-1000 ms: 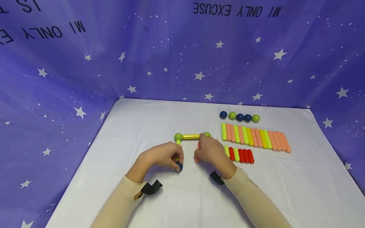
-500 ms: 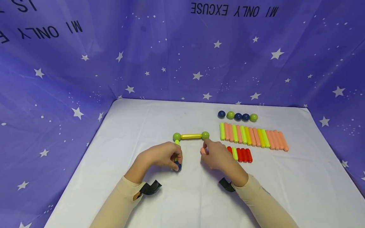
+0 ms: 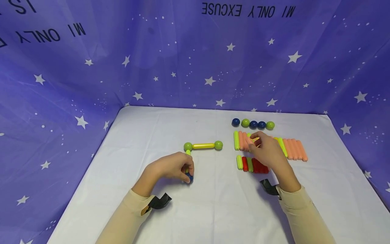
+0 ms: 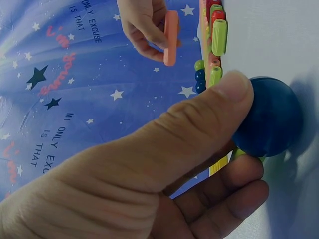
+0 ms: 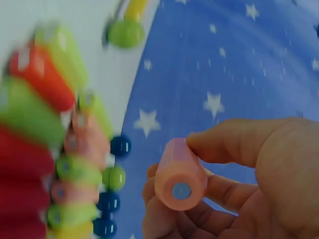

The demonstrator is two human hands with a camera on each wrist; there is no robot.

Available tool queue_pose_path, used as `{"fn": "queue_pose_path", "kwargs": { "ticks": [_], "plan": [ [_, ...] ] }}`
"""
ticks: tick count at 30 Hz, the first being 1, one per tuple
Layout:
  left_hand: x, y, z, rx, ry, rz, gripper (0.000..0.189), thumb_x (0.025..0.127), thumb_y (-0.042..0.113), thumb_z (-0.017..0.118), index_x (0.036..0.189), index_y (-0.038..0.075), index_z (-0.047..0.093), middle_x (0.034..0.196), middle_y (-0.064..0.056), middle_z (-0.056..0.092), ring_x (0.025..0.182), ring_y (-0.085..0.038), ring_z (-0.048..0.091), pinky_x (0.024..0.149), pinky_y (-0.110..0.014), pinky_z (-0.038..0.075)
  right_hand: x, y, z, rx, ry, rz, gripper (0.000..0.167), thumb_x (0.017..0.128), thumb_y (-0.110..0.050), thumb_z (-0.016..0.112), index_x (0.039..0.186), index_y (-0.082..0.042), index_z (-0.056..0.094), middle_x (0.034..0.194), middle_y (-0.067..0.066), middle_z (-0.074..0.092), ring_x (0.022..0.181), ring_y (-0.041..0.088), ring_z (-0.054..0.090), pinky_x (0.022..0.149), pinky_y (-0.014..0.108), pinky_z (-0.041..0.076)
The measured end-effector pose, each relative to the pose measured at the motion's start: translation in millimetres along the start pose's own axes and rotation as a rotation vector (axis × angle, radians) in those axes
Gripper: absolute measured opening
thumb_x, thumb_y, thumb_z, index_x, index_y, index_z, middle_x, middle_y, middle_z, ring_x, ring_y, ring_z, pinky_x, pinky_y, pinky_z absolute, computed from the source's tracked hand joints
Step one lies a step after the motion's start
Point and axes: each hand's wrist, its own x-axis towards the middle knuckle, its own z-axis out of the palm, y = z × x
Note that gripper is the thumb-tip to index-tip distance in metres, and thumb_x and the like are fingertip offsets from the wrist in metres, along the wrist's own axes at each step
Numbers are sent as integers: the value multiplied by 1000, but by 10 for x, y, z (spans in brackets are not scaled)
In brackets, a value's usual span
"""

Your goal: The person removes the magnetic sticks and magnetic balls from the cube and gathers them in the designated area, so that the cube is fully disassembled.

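Observation:
My left hand [image 3: 174, 166] pinches a dark blue ball [image 4: 271, 119] between thumb and fingers, low over the white table. That ball sits at the near end of a lime stick [image 3: 188, 152], partly hidden by the hand. The stick's far end meets a green ball [image 3: 188, 146], from which a yellow stick [image 3: 203, 146] runs right to another green ball [image 3: 218, 145]. Raised above the row of long sticks, my right hand [image 3: 270, 150] holds a peach stick [image 5: 180, 172] between thumb and fingers. A silvery disc shows in the stick's end in the right wrist view.
Long peach, lime and yellow sticks [image 3: 295, 149] lie side by side at the right, partly covered by the right hand. Nearer are short red and lime sticks [image 3: 245, 164]. Behind them sit several loose blue and green balls [image 3: 245, 123]. A starry purple cloth [image 3: 182, 54] hangs at the back.
My right hand has moved away from the yellow stick's right end, rightward and up over the long sticks, carrying the peach stick. The left hand stays on the blue ball.

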Motion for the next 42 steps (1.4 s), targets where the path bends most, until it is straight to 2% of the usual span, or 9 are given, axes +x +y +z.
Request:
{"fn": "queue_pose_path", "kwargs": {
  "ticks": [3,7,11,16,21,29,39,42],
  "plan": [
    [-4,-13,3,-1,1,1,20,75,19,86,84,20,69,81,6,62,67,-6,55,61,-24,48,42,189,-133,11,48,40,41,92,-24,53,128,-6,52,106,18,61,80,29,59,61,36,51],
    [-3,-19,7,0,0,6,20,75,19,86,84,19,69,81,6,62,68,-6,55,62,-23,48,111,517,-286,-16,113,152,46,92,-26,54,130,-1,49,111,24,57,86,35,58,61,38,51],
    [-2,-20,12,-5,-4,3,20,74,18,86,84,18,69,81,6,62,68,-6,55,62,-23,48,161,894,-407,-25,159,279,53,95,-29,53,135,4,44,121,29,52,98,42,54,70,48,51],
    [-6,-16,2,-15,-9,-8,19,75,18,86,84,18,69,82,4,63,68,-7,56,62,-23,49,157,1326,-515,-36,209,326,57,98,-35,47,135,8,42,123,32,52,106,47,50,82,56,46],
    [-15,-22,-10,-13,-8,-6,19,74,16,86,83,18,69,83,2,63,68,-7,56,62,-24,48,136,1592,-556,-53,226,360,48,95,-24,51,127,11,49,119,32,54,102,47,51,75,52,45],
    [-14,-26,-11,-7,-8,-3,20,74,16,86,83,19,69,83,3,63,68,-7,55,62,-24,48,122,1714,-583,-66,195,415,42,94,-20,51,123,12,51,113,31,54,96,44,50,69,45,42],
    [-9,-22,-9,-2,-5,-5,21,74,17,86,82,20,68,82,5,62,68,-7,55,62,-24,48,132,1664,-552,-48,109,500,52,94,-24,47,130,12,43,123,34,48,102,46,47,79,54,46],
    [-9,-22,-9,-5,-8,-5,20,75,16,86,82,20,68,82,4,62,68,-7,55,62,-24,48,138,1613,-547,-92,98,471,52,94,-26,47,129,12,44,123,36,47,102,50,46,81,57,42]
  ]
}}
